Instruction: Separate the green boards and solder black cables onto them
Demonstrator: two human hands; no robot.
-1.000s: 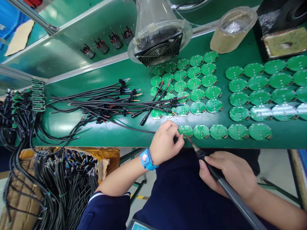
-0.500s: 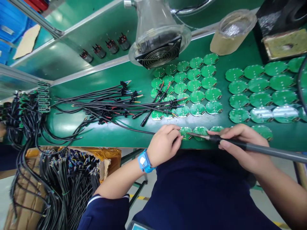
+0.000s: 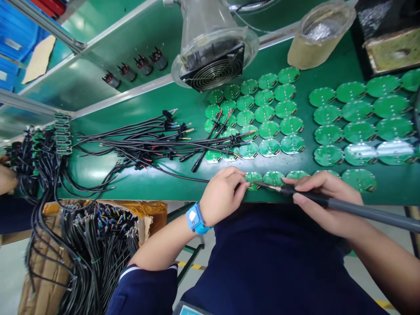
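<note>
hands: right hand (image 3: 323, 199) grips slim grey soldering iron (image 3: 328, 202); left hand (image 3: 223, 194) pinches round green board (image 3: 253, 179) (glossy).

Electronics assembly workshop: green bench (image 3: 138, 179), rows of round circuit boards (image 3: 359, 131), wire harnesses (image 3: 141, 142), fume extractor (image 3: 213, 52).

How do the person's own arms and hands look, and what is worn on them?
Both hands are bare, without gloves. The left hand has a bright blue wrist strap with a small pale and red patch on its face. Higher up, the left arm has a dark navy sleeve with a thin white edge at the cuff. The right hand and forearm show no sleeve.
</note>
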